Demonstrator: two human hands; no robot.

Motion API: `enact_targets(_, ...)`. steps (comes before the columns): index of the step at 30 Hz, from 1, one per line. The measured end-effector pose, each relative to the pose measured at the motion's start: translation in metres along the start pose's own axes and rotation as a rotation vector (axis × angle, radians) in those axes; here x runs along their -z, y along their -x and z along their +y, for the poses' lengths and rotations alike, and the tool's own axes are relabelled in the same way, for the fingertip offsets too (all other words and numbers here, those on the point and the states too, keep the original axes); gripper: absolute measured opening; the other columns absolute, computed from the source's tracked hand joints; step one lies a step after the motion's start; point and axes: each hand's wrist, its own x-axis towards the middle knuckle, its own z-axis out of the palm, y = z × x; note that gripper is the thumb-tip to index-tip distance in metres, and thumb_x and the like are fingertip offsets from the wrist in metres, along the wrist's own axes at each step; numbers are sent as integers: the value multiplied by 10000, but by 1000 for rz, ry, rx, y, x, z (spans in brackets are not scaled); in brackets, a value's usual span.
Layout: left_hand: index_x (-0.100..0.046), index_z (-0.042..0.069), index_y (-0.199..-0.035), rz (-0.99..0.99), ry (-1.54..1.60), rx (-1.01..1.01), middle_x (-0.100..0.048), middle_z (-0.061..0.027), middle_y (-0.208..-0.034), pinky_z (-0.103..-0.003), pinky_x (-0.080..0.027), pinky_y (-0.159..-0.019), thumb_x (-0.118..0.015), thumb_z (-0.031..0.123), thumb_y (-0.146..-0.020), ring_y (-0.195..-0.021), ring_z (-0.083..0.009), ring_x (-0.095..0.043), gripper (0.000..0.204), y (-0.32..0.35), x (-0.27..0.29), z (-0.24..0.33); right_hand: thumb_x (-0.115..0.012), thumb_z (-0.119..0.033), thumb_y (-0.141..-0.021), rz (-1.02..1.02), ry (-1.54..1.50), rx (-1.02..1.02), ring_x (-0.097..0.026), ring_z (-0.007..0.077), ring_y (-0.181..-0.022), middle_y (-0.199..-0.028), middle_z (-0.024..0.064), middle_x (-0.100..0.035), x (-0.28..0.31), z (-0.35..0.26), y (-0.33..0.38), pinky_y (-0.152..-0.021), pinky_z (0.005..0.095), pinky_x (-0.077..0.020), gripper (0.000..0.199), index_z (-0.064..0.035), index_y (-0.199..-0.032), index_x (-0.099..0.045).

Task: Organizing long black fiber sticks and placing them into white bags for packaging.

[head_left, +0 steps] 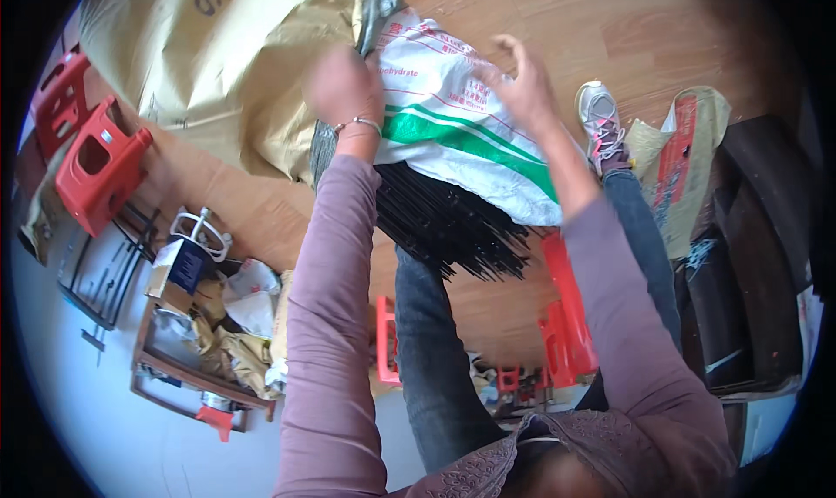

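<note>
Bundle of thin black rods [448,219] sits front of the person, above the left knee, loose ends pointing back toward the body and right. Rest of it disappears under the white sack [435,76] with green stripes and red print; can't tell if the rods are inside it or only covered. Big tan sack [218,71] lies up against the white one on the left, grey edge showing at the join.

Left hand [346,87]: at that join, back of hand up, motion-blurred. Fingers can't be made out, so can't tell whether it grips either sack. Bracelet [357,125] on that wrist.

Right hand [527,84]: over the right side of the white sack, thumb and fingers spread wide, nothing held between them. Also blurred; can't tell if it touches the plastic.

Both sleeves mauve. Jeans; left leg [435,350] below the rods, right leg reaching forward to a pale sneaker [599,111] on the wood floor [601,19].

Right of the sneaker: beige sack [679,176] with a red panel, dark brown slabs [762,245] beyond it. Red stool [100,167] far left, a second one [61,93] behind it. More red plastic [570,324] under the right forearm. Lower left: blue-and-tan box [178,272] by crumpled packaging [239,350] in a wooden frame [200,385].
</note>
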Motion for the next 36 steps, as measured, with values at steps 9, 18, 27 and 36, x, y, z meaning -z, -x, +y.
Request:
enact_targets(9, -523, 96, -829, -105, 78, 104, -582, -94, -767, -415, -433, -602, -580, 251, -724, -707, -300, -566, 196, -4, 11, 12, -465, -688, -706, -661, -174, -480, -551, 234, -933, -972, 165, -587, -40, 84, 2, -819, 313, -400, 787, 15, -1053, -534)
enact_targets(18, -552, 73, -676, -107, 345, 99, -581, -146, -644, -435, -431, -555, -557, 287, -774, -634, -344, -572, 236, -9, 54, 28, -471, -569, -766, -398, 17, -482, -555, 399, -836, -864, 241, -579, -35, -47, 87, -699, 447, -422, 544, -41, -877, -543)
enact_targets(27, -494, 80, -657, -329, 385, -28, -514, -133, -546, -427, -393, -481, -561, 256, -767, -532, -319, -533, 218, 90, 67, -2, -474, -242, -756, -273, 58, -111, -571, 366, -750, -776, 172, -577, -99, -94, 66, -639, 468, -435, 205, -68, -861, -447)
enact_targets(36, -408, 9, -1201, -86, 538, 90, -459, -186, -1146, -410, -299, -924, -642, 169, -692, -1069, -338, -417, 583, 125, 108, 6, -504, -575, -737, -174, 143, -346, -568, 380, -820, -852, 209, -599, -106, -43, 33, -699, 444, -443, 513, -101, -918, -587)
